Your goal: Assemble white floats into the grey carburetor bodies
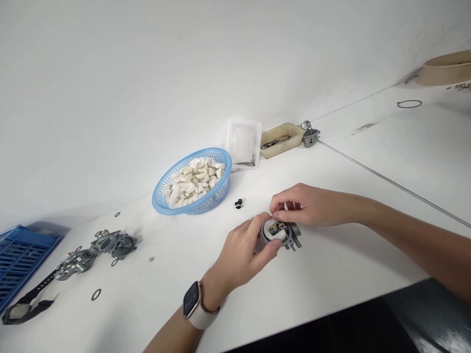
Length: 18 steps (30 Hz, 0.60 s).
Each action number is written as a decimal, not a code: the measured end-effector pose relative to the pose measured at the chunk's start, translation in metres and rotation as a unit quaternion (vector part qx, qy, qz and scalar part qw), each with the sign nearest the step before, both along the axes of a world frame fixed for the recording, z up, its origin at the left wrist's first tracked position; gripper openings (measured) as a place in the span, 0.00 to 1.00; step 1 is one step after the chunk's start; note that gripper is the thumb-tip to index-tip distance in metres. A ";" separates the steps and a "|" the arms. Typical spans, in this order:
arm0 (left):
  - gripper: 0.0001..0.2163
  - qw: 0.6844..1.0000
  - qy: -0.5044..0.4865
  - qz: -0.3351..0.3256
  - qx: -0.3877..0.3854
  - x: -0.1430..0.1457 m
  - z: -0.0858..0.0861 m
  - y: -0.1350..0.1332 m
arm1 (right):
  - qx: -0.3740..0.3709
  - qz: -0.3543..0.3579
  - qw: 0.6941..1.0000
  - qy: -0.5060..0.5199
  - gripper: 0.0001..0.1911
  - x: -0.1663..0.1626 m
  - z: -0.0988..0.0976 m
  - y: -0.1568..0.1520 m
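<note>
A grey metal carburetor body (296, 241) lies on the white table with its round bowl side facing up. Inside its rim sits a white plastic float (280, 235), with brass jets showing in the middle. My left hand (241, 252) grips the carburetor body from the left, thumb on the near edge and fingers on the far edge. My right hand (305, 203) is over the far rim, thumb and index finger pinched together; whatever they hold is hidden. Small black parts (239, 203) lie on the table beyond my left hand.
A blue basket (156, 198) holds many white floats. Beside it are a clear tray (245, 132) of pins, a cream tray (283, 149) and another metal part (311, 138). Leftward lie more carburetors (114, 242), rubber rings (96, 294), a watch (20, 311) and a blue crate (27, 255).
</note>
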<state>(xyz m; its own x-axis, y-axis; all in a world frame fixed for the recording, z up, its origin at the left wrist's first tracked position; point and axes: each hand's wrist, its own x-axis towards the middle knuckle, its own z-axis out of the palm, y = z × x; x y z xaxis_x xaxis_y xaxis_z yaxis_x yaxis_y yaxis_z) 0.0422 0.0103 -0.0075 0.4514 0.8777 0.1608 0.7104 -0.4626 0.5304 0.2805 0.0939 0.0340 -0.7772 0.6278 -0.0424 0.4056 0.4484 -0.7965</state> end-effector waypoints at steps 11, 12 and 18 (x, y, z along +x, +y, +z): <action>0.18 1.000 -0.007 -0.001 -0.007 0.000 0.001 -0.001 | -0.002 0.000 1.000 -0.007 0.13 0.000 0.001 0.000; 0.18 1.000 -0.008 -0.001 -0.010 0.000 0.001 -0.001 | -0.003 0.001 1.000 -0.007 0.13 -0.001 0.000 0.000; 0.18 1.000 -0.005 -0.002 -0.008 -0.001 0.000 0.000 | -0.004 0.000 1.000 -0.005 0.13 0.000 0.001 0.000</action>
<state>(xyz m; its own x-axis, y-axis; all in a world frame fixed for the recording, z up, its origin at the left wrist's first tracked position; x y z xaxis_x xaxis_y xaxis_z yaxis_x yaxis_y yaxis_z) 0.0414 0.0107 -0.0071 0.4532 0.8785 0.1513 0.7034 -0.4567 0.5447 0.2801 0.0934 0.0353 -0.7772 0.6268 -0.0558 0.4140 0.4425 -0.7955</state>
